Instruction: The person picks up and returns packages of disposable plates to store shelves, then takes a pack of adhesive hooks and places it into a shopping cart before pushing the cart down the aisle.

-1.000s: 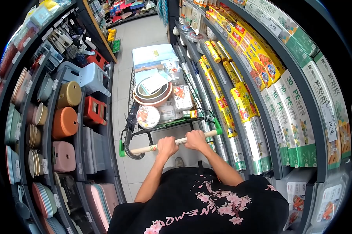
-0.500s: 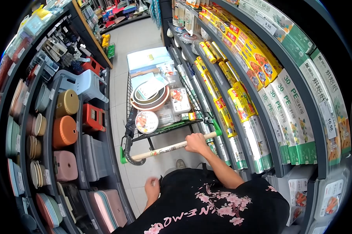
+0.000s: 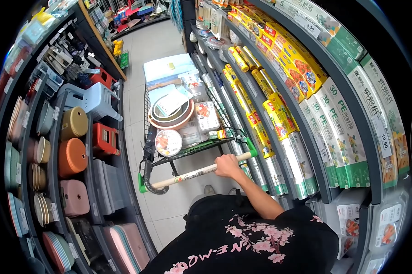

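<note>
My right hand [image 3: 227,165] is wrapped round the pale handlebar [image 3: 194,173] of a shopping cart, near its green right end. In the black wire cart [image 3: 146,107] sit nested bowls [image 3: 187,119] with a card on top. In front of them is a round tub [image 3: 168,142] with a printed lid. Beside the bowls lies a clear-sided rectangular pack [image 3: 207,115], and a light-blue flat package [image 3: 169,68] rests at the far end. A dark coiled cord or tube [image 3: 148,169] hangs by the handle's left end. My left hand is out of view.
Shelves line both sides closely. On the left are stools [image 3: 94,101], an orange container [image 3: 72,157] and stacked bowls. On the right stand yellow boxes [image 3: 297,64], foil rolls [image 3: 274,114] and green-white cartons [image 3: 340,137]. A tiled aisle floor [image 3: 155,39] runs ahead.
My left hand has dropped out of view, hidden by or beyond the black shirt. My right hand keeps its hold on the handlebar. The cart appears slightly further left in view.
</note>
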`<state>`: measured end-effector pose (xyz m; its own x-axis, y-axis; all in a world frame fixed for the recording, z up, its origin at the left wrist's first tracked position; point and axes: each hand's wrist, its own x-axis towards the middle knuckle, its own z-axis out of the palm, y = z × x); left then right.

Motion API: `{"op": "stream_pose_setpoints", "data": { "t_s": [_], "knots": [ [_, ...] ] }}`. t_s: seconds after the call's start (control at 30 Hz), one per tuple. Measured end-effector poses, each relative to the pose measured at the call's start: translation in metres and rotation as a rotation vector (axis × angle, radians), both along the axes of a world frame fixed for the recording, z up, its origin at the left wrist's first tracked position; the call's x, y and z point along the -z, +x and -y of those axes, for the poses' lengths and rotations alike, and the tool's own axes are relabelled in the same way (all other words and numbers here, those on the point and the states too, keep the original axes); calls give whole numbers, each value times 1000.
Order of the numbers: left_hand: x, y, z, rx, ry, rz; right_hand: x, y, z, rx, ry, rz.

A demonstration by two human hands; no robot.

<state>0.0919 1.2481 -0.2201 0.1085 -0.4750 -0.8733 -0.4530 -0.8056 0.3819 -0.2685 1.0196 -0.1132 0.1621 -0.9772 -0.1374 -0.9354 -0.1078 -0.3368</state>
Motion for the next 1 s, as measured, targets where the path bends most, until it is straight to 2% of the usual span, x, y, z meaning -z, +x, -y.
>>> {"op": "stream_pose_setpoints", "data": {
  "t_s": [0.6, 0.73, 0.83, 0.93, 1.0],
  "knots": [
    [-53, 5, -4, -44, 26, -35, -2, 1, 2, -13, 35, -17],
    [-90, 12, -5, -33, 31, -55, -6, 1, 1, -11, 42, -31],
    [-137, 20, 5, 7, 17, -81, -9, 2, 1, -18, 42, -39],
    [-169, 48, 30, 181, -101, -175, -1, -1, 2, -21, 18, -17],
    [-171, 69, 64, -228, -5, -322, -4, -1, 3, -23, 24, -21]
  ]
}}
